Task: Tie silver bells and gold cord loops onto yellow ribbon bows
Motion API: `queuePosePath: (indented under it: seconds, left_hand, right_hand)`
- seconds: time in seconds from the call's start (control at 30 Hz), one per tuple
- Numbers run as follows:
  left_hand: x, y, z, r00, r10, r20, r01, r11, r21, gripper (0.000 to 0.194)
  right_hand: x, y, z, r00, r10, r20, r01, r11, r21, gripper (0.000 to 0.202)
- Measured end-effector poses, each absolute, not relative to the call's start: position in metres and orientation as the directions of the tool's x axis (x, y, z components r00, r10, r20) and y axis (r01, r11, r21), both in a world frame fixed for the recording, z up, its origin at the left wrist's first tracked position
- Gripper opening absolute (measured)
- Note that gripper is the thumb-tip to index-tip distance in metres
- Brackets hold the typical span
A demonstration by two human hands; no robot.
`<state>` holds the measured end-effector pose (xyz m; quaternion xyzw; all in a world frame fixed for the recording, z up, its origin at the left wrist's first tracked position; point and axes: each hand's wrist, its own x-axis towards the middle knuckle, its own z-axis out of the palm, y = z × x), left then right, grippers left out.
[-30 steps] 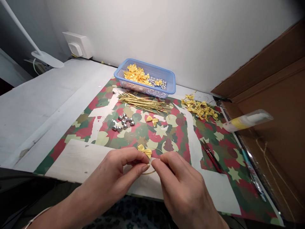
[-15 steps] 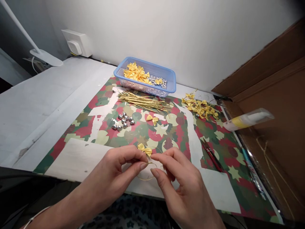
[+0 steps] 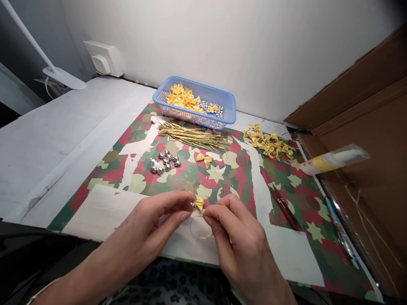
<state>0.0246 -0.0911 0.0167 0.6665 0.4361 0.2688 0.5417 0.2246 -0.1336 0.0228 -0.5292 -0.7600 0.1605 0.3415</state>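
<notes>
The left hand (image 3: 159, 218) keeps thumb and forefinger parted just beside a yellow bow (image 3: 199, 203), which sits between both hands, beyond a thin wire loop (image 3: 203, 237) pinched in the right hand's (image 3: 243, 235) fingertips.

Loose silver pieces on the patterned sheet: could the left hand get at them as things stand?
Probably yes: the silver pieces lie just beyond the left hand, with nothing seen standing between.

- The person's left hand (image 3: 165, 224) sits beside a yellow bow (image 3: 199, 204) near the bench's (image 3: 63, 131) front edge
- The right hand (image 3: 238, 237) pinches a thin wire loop (image 3: 202, 237)
- Blue basket (image 3: 230, 112) at the back edge
</notes>
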Motion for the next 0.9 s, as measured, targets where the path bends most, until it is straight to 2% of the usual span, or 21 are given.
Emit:
queuePosePath:
  seconds: [0.17,0.33,0.53,0.67,0.77,0.9]
  left_hand:
    - [0.015,-0.081,0.011,0.416,0.908,0.045,0.403,-0.228,0.886,0.020]
    - [0.025,-0.070,0.009,0.488,0.860,0.153,0.447,-0.396,0.802,0.023]
    - [0.037,-0.067,0.004,0.519,0.847,0.118,0.524,-0.424,0.739,0.020]
    - [0.037,-0.067,0.001,0.466,0.877,0.113,0.535,-0.382,0.754,0.021]
    - [0.036,-0.066,-0.001,0.408,0.905,0.122,0.548,-0.349,0.760,0.021]
    - [0.039,-0.064,-0.004,0.418,0.904,0.094,0.581,-0.346,0.737,0.020]
  right_hand:
    - [0.229,-0.134,0.023,-0.184,0.923,0.338,0.676,0.369,-0.638,0.023]
    - [0.235,-0.133,0.024,-0.151,0.946,0.287,0.632,0.316,-0.708,0.023]
    - [0.233,-0.132,0.021,-0.104,0.963,0.249,0.591,0.261,-0.763,0.023]
    - [0.225,-0.126,0.017,-0.076,0.971,0.224,0.581,0.226,-0.782,0.022]
    - [0.219,-0.121,0.010,-0.065,0.977,0.204,0.601,0.202,-0.774,0.022]
    - [0.214,-0.119,-0.002,-0.058,0.987,0.152,0.661,0.152,-0.735,0.023]
